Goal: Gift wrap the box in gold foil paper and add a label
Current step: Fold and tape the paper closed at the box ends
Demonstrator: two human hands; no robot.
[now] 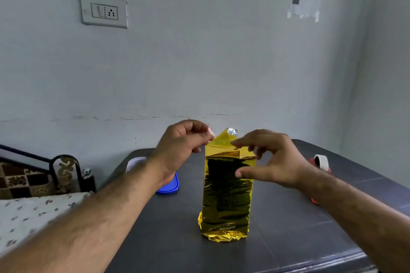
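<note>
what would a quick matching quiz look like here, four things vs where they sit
Things:
1. box
2. blue lid
3. tape roll
4. socket

Places:
a. wall, upper left
b. table, behind the right arm
c. upright, middle of the table
d. table, behind the left wrist

Pairs: 1-c, 2-d, 3-b, 4-a
</note>
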